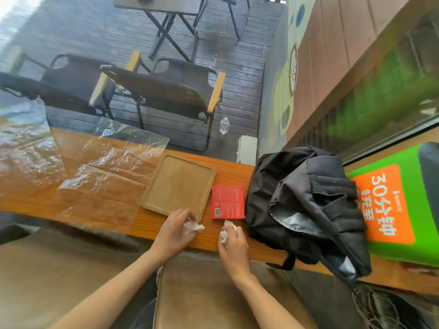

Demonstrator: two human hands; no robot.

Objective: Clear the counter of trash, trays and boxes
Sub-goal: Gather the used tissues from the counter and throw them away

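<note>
Two bare hands over the near edge of the wooden table (114,200). Left hand (174,231) curled around a crumpled white tissue (193,227), grip closed on it, knuckles just touching the near corner of the tray. Right hand (234,245) likewise pinching a second tissue wad (225,233), grip tight around it, just below the red box.

Wooden tray (178,184) flat on the table, nothing in it, a little tilted relative to the table edge. Red box (228,202) lying flat just beside the tray's right side (small white print and a barcode facing up, too small to read). Crinkled clear plastic sheets (104,176) spread over the left part of the table, one sheet's edge touching the tray's left rim, another (23,148) farther left.

Black backpack (306,205) slumped on the table right of the red box, partly open, hanging over the near edge. Green and orange box (394,205) with large printed characters beyond the backpack, at the right.

Behind the table, dark folding chairs (166,89) on a wet decking floor, a plastic bottle (224,125) standing by them.
</note>
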